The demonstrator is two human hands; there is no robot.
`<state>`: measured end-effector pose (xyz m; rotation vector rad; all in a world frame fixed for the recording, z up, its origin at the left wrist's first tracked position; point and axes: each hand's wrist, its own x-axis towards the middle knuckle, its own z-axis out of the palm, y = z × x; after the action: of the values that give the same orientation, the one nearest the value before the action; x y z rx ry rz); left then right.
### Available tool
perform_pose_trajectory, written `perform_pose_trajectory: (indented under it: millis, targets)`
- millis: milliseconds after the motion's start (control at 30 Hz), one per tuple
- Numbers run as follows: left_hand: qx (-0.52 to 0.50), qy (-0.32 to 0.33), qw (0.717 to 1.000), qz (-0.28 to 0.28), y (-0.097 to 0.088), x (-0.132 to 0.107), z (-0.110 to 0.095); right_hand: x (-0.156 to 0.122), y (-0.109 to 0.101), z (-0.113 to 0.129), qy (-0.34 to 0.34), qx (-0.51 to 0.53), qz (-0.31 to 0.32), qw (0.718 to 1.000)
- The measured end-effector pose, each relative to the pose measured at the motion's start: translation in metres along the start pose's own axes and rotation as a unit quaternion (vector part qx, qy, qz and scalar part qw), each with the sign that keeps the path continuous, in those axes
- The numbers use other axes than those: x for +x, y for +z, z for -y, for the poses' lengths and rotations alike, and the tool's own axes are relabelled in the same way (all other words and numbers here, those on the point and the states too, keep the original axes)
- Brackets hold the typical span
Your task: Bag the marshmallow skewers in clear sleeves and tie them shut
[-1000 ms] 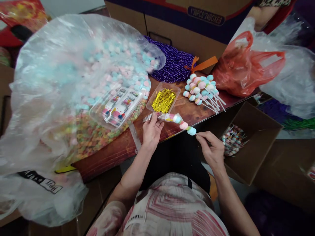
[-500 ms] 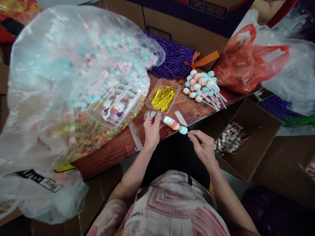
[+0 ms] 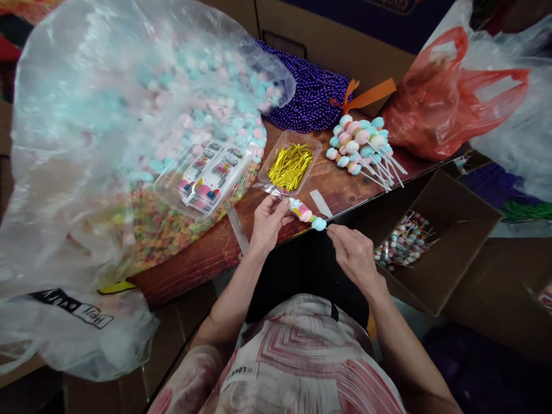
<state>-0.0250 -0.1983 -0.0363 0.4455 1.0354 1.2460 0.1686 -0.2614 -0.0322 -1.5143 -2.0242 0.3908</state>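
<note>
Between my hands is a candy skewer (image 3: 318, 223) of pastel marshmallows, its upper part inside a printed clear wrapper (image 3: 301, 209). My left hand (image 3: 268, 223) pinches the wrapper just beyond the top of the candy. With closed fingers, my right hand (image 3: 354, 251) grips the skewer's stick at the lower end, below a blue marshmallow. Just past my left hand sits a clear tray of gold twist ties (image 3: 290, 167). A second clear tray, holding a stack of printed wrappers (image 3: 213, 175), rests on a large candy bag to the left.
The large clear bag (image 3: 142, 132) of marshmallows and ring candies covers the table's left side. Unwrapped skewers (image 3: 357, 144) lie in a pile near purple bead strands (image 3: 304, 95) and a red plastic bag (image 3: 444, 106). A cardboard box (image 3: 459, 253) with wrapped skewers stands below, at right.
My left fingers have closed in around the wrapper just above the candy. The skewer and both hands have shifted slightly, and the whole view has moved a little.
</note>
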Motion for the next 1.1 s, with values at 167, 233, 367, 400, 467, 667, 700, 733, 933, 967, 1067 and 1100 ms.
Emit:
perform_pose_trajectory:
  millis: [167, 233, 367, 400, 467, 667, 700, 733, 933, 967, 1067, 1100]
  targets:
    - [0.02, 0.004, 1.0, 0.023, -0.004, 0.0, 0.003, 0.003, -0.003, 0.005, 0.057, 0.081, 0.046, 0.994]
    - [0.032, 0.001, 0.999, 0.03, -0.004, -0.002, 0.005, 0.004, -0.001, 0.009, 0.065, 0.092, 0.059, 0.992]
    - [0.008, -0.021, 0.998, 0.05, -0.004, -0.006, 0.004, 0.007, 0.008, 0.017, 0.064, 0.099, 0.061, 0.991]
    - [-0.005, -0.027, 0.998, 0.05, -0.003, -0.006, 0.003, 0.008, 0.01, 0.018, 0.065, 0.102, 0.055, 0.991]
    - [-0.023, -0.029, 0.999, 0.037, -0.002, -0.007, 0.001, 0.01, 0.015, 0.022, 0.071, 0.111, 0.041, 0.99]
    - [-0.035, -0.029, 0.999, 0.022, 0.005, -0.01, 0.008, 0.024, 0.032, 0.041, 0.124, 0.179, -0.001, 0.976]
    - [-0.038, -0.031, 0.998, 0.026, 0.006, -0.011, 0.009, 0.026, 0.034, 0.044, 0.137, 0.194, -0.008, 0.971]
    - [-0.042, -0.033, 0.998, 0.026, 0.006, -0.011, 0.007, 0.029, 0.036, 0.046, 0.148, 0.21, -0.012, 0.966]
    - [-0.085, -0.036, 0.996, 0.005, -0.003, -0.006, -0.014, 0.027, 0.031, 0.046, 0.158, 0.252, 0.039, 0.954]
    - [-0.094, -0.039, 0.995, -0.003, -0.005, -0.005, -0.016, 0.026, 0.029, 0.044, 0.167, 0.26, 0.047, 0.95]
    - [-0.108, -0.034, 0.994, -0.001, -0.008, -0.001, -0.016, 0.023, 0.024, 0.039, 0.192, 0.297, 0.068, 0.933]
    - [-0.109, -0.025, 0.994, 0.002, -0.008, 0.0, -0.014, 0.023, 0.024, 0.038, 0.197, 0.315, 0.076, 0.925]
